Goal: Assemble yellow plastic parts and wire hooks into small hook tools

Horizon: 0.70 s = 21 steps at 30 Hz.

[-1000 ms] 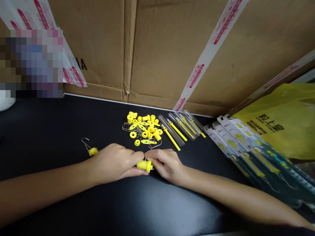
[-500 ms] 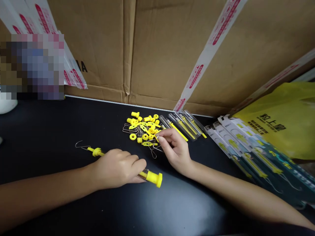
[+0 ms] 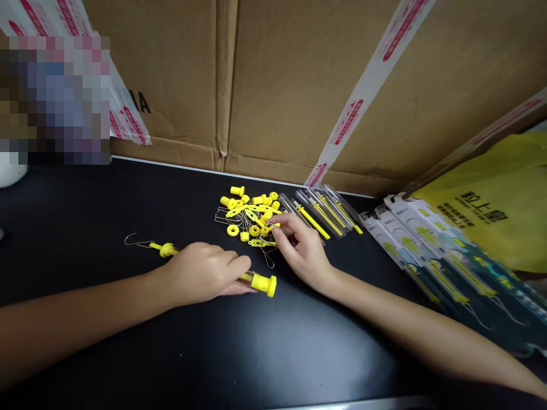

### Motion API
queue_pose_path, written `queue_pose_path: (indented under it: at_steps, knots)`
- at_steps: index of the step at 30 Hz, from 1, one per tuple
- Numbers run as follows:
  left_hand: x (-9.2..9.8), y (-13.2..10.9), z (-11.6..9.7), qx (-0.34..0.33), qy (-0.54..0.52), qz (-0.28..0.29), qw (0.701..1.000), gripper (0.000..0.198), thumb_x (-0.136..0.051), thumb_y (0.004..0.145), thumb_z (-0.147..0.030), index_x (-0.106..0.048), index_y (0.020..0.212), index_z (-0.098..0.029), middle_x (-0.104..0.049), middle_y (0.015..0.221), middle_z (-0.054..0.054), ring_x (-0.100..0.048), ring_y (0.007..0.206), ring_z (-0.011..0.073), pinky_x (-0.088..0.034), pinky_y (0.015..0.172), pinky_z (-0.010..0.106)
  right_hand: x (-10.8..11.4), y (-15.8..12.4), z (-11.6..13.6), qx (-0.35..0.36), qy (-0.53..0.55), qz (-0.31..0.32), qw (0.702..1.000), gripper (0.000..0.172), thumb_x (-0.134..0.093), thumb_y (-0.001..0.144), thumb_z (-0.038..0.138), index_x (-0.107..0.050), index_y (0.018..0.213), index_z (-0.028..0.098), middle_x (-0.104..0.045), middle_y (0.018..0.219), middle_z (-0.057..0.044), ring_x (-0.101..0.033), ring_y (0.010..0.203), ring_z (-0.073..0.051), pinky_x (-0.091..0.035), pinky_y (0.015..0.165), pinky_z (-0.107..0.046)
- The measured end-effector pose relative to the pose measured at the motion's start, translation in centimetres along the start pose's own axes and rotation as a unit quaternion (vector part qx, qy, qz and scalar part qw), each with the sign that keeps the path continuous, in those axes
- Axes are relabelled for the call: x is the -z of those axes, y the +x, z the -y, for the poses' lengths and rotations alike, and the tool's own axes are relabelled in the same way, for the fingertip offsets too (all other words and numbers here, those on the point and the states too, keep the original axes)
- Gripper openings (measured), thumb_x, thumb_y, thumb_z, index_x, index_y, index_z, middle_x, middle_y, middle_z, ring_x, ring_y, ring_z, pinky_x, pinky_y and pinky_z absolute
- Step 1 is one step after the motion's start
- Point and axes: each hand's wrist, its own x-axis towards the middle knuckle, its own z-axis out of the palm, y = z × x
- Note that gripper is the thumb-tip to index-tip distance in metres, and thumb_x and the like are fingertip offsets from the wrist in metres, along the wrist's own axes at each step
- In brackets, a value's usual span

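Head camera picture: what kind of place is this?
Probably a small packing or assembly bench: big taped cardboard boxes behind a black table, a pile of loose yellow parts, and stacked retail packets.

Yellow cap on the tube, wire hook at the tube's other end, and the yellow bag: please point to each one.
yellow cap (image 3: pixel 268 284), head view, on its flared end right of the left hand.
wire hook (image 3: pixel 133 240), head view, on the bent wire.
yellow bag (image 3: pixel 499 188), head view, on its printed face.

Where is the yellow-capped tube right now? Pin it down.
In the head view, the yellow-capped tube lies on the black table left of centre, held in the left hand, its cap just below the pile of yellow parts.
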Motion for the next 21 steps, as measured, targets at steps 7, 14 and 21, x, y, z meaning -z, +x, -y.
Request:
queue_pose_path:
  at_steps: [7, 14, 21]
  knots:
    - [-0.12, -0.02, 0.21, 0.002, 0.010, -0.001, 1.000, 0.039, -0.035, 0.094, -0.047, -0.049, 0.071, -0.019, -0.055, 0.053, -0.004, -0.053, 0.047, 0.0126, -0.026, 0.046, 0.026, 0.00, 0.21, -0.08, 0.011, -0.031, 0.037, 0.999, 0.017, -0.049, 0.089, 0.023, -0.061, 0.101, 0.020, -0.051, 0.062, 0.004, -0.042, 0.049, -0.008, -0.033, 0.050, -0.020]
    - [-0.22, 0.02, 0.48, 0.008, 0.012, 0.008, 1.000, 0.037, -0.038, 0.093, -0.047, -0.050, 0.073, -0.018, -0.056, 0.056, -0.003, -0.056, 0.051, 0.0128, -0.029, 0.048, 0.025, -0.27, 0.18, -0.29, 0.031, -0.054, 0.039, 0.997, 0.016, -0.050, 0.089, 0.019, -0.063, 0.097, 0.020, -0.057, 0.065, 0.003, -0.050, 0.054, -0.009, -0.037, 0.054, -0.021]
    - [-0.20, 0.07, 0.88, 0.028, -0.006, -0.039, 0.999, 0.027, -0.043, 0.089, -0.038, -0.051, 0.073, -0.018, -0.057, 0.059, -0.003, -0.056, 0.053, 0.0120, -0.036, 0.051, 0.025, 0.15, -0.04, 0.41, 0.183, -0.073, 0.071, 0.978, 0.013, -0.051, 0.089, 0.026, -0.060, 0.093, 0.018, -0.059, 0.082, -0.005, -0.055, 0.077, -0.016, -0.044, 0.069, -0.029]
